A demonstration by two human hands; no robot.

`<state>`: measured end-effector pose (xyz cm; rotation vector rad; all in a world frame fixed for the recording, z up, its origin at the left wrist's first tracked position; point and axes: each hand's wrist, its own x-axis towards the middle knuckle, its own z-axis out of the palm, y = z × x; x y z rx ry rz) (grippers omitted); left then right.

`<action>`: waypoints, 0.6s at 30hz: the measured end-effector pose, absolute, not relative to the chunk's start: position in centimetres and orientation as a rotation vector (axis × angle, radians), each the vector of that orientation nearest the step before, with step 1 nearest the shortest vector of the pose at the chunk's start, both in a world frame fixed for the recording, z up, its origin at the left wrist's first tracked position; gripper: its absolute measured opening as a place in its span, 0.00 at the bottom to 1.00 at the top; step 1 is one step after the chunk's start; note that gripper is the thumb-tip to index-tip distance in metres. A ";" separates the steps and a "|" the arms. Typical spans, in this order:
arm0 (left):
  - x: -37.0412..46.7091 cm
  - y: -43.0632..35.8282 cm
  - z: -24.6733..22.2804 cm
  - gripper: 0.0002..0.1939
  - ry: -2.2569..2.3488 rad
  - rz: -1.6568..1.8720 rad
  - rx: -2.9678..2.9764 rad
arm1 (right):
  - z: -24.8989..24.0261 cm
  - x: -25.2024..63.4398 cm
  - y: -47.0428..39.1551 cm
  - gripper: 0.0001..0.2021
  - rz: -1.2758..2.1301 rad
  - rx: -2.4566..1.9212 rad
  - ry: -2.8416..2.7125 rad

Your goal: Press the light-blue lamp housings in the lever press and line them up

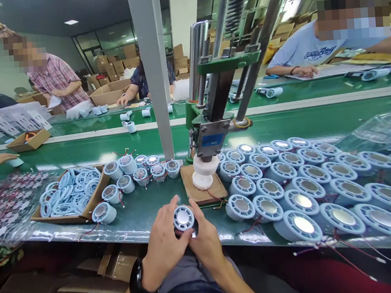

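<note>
Between my two hands is a light-blue round motor housing (183,218) with a slotted ring and a silver disc in its top. My left hand (165,238), a black band on its wrist, wraps the near left side, thumb at the front edge. My right hand (205,235) closes on the right side of the same housing. Just beyond my fingers stands a press (211,134), its white round head above a white round seat (202,181) on a brown board (188,189). Loose red wires (215,196) lie at the board's edge.
Many similar housings (301,201) stand in rows on the right, with wires over the front edge. A smaller group (124,183) sits left, beside a cardboard box (100,193) of blue rings (69,191). A grey post (153,78) rises ahead. Several people work across the green bench (142,145).
</note>
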<state>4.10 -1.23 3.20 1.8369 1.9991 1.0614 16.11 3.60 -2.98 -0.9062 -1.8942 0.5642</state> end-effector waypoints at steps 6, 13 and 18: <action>5.1 -1.4 1.8 0.37 2.092 1.240 1.633 | -2.5 16.1 3.4 0.38 0.539 -0.954 -1.896; 5.9 -1.5 1.0 0.38 2.072 1.355 1.506 | -2.6 15.9 3.5 0.26 0.460 -0.903 -1.996; 6.4 -1.8 0.0 0.28 2.034 1.339 1.546 | 0.3 18.6 4.4 0.31 0.438 -0.907 -2.403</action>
